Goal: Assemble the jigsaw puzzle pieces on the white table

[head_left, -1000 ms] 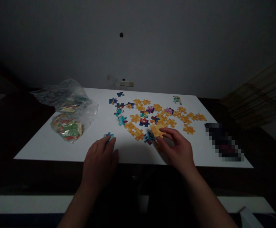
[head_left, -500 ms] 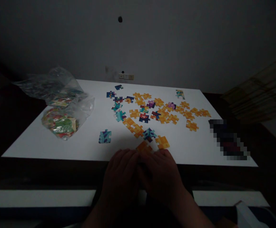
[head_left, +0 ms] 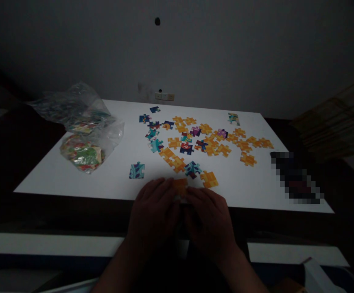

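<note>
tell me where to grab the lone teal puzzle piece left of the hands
The teal piece lies flat on the white board, apart from the others. Pinch its left and right edges from above with the left hand, which looks nearest, or slide it to the board's near edge first.

My left hand (head_left: 155, 211) and right hand (head_left: 209, 221) hide most of the orange piece (head_left: 180, 186); a pixelated patch (head_left: 296, 179) masks something on the worktop (head_left: 73, 183).

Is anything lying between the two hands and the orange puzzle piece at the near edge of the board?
Nothing visible: the left hand and right hand already meet at the orange piece, fingertips on it.
</note>
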Tool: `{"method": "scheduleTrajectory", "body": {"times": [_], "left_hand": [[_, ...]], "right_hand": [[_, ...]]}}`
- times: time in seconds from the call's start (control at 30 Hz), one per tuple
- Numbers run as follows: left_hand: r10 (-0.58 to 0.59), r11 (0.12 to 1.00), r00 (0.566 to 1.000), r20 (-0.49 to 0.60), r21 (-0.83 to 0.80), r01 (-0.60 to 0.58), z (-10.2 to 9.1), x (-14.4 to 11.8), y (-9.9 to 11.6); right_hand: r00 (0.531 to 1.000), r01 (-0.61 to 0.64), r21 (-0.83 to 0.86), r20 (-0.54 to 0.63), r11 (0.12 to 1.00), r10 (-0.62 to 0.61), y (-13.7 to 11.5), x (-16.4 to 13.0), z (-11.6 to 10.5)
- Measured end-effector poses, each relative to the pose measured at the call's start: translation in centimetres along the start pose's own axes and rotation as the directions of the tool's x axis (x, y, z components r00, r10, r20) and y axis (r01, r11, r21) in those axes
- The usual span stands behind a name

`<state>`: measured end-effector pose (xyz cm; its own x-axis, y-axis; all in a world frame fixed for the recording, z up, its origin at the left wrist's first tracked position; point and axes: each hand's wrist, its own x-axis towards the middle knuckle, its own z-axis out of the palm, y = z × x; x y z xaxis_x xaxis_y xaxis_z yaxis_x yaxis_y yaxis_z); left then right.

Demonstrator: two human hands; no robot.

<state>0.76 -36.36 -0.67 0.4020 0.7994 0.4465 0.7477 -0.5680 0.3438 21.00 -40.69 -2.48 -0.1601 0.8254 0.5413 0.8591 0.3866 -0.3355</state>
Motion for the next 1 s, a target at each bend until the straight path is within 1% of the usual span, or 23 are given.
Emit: {"method": "scheduleTrajectory", "body": {"times": [0.07, 0.13, 0.2, 0.3, 0.4, 0.53, 0.6, 0.67, 0.77, 0.83, 0.9, 0.93, 1.0], "left_hand": [[-0.04, 0.998, 0.999, -0.001, -0.044, 0.04, -0.2, 0.4, -0.3], [-0.053, 0.995, 0.999, 0.01, -0.085, 0.054, -0.3, 0.8, -0.5], [-0.057, 0.992, 0.998, 0.035, -0.111, 0.061, -0.2, 1.0, -0.7], [-0.095, 0.986, 0.992, 0.08, -0.131, 0.105, -0.1, 1.4, -1.1], [-0.131, 0.971, 0.979, 0.154, -0.18, 0.158, -0.2, 2.0, -1.6], [-0.131, 0.946, 0.951, 0.279, -0.252, 0.204, -0.8, 3.3, -2.1], [-0.088, 0.939, 0.942, 0.323, -0.289, 0.187, -1.1, 3.9, -2.0], [-0.003, 0.919, 0.935, 0.354, -0.368, 0.142, -1.3, 4.4, -1.6], [0.116, 0.855, 0.921, 0.372, -0.509, 0.099, -1.7, 4.8, -0.8], [0.137, 0.833, 0.921, 0.364, -0.546, 0.092, -2.2, 5.0, -0.6], [0.141, 0.836, 0.927, 0.348, -0.543, 0.076, -2.9, 5.7, -1.0], [0.143, 0.845, 0.93, 0.337, -0.531, 0.062, -3.4, 6.4, -1.6], [0.15, 0.882, 0.933, 0.327, -0.47, 0.023, -4.2, 8.6, -3.2]], "right_hand": [[0.998, -0.033, -0.001, -0.05, 0.999, 0.033, 0.5, -0.2, -0.2], [0.995, -0.06, -0.024, -0.084, 0.998, 0.058, 1.3, -0.4, -0.6], [0.995, -0.063, -0.036, -0.083, 0.997, 0.06, 2.0, -0.5, -0.9], [0.998, -0.055, -0.035, -0.045, 0.998, 0.053, 2.4, -1.0, -1.3], [0.999, -0.036, -0.021, -0.015, 0.999, 0.036, 2.0, -1.5, -1.4], [0.999, -0.01, 0.008, -0.037, 1.0, 0.011, 1.5, -1.4, -1.4], [0.999, -0.012, 0.04, -0.05, 0.999, 0.014, 1.5, -0.6, -1.5], [0.999, -0.033, 0.083, -0.034, 0.996, 0.036, 1.5, 0.5, -1.4], [0.996, -0.086, 0.15, 0.045, 0.985, 0.08, 1.5, 2.0, -1.3], [0.988, -0.128, 0.21, 0.112, 0.969, 0.106, 1.6, 2.9, -1.5], [0.977, -0.18, 0.283, 0.16, 0.942, 0.139, 2.3, 4.0, -2.1], [0.973, -0.208, 0.314, 0.166, 0.926, 0.162, 2.9, 4.8, -2.6], [0.966, -0.257, 0.348, 0.131, 0.902, 0.225, 5.1, 7.4, -3.6]]}}
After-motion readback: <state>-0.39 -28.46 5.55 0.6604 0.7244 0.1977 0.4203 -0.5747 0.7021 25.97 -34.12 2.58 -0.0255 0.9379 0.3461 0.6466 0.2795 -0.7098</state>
